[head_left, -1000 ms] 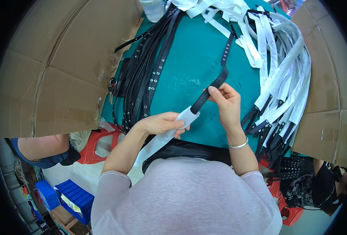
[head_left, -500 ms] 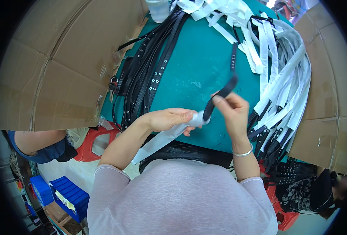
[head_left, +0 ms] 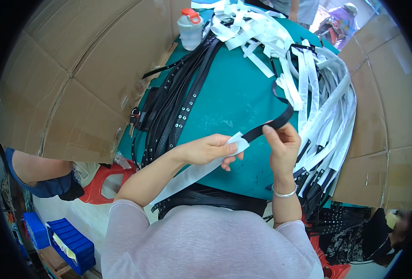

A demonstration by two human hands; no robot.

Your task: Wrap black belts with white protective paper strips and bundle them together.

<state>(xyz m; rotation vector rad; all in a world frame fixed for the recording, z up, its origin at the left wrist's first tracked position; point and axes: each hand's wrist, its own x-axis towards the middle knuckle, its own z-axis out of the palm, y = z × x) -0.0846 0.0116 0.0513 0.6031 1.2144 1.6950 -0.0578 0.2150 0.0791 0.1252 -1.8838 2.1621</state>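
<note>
My left hand (head_left: 215, 149) is closed, its thumb pressing on a flat white sleeve (head_left: 180, 179) that trails down toward my left forearm. Out of the sleeve's mouth comes a black belt (head_left: 257, 134), partly inside it. My right hand (head_left: 284, 148), with a bangle on the wrist, pinches the belt a little way from that opening. From there the belt curves up and away, its far end near the white strips. On the left of the green table (head_left: 243, 95) lies a bundle of black belts (head_left: 180, 104) with metal eyelets. To the right, many belts in white sleeves (head_left: 343, 93) are heaped.
Loose white sleeves (head_left: 247, 28) pile up at the far side, near a shaker bottle (head_left: 190, 31) with an orange lid. Tall cardboard sheets (head_left: 94, 79) wall the left; another cardboard sheet (head_left: 378, 158) stands right. Keys (head_left: 134, 115) lie at the left edge. Other people sit either side.
My right hand has moved slightly right and down along with the belt, which now runs straighter out of the sleeve. The view has shifted, bringing more of the far table into sight.
</note>
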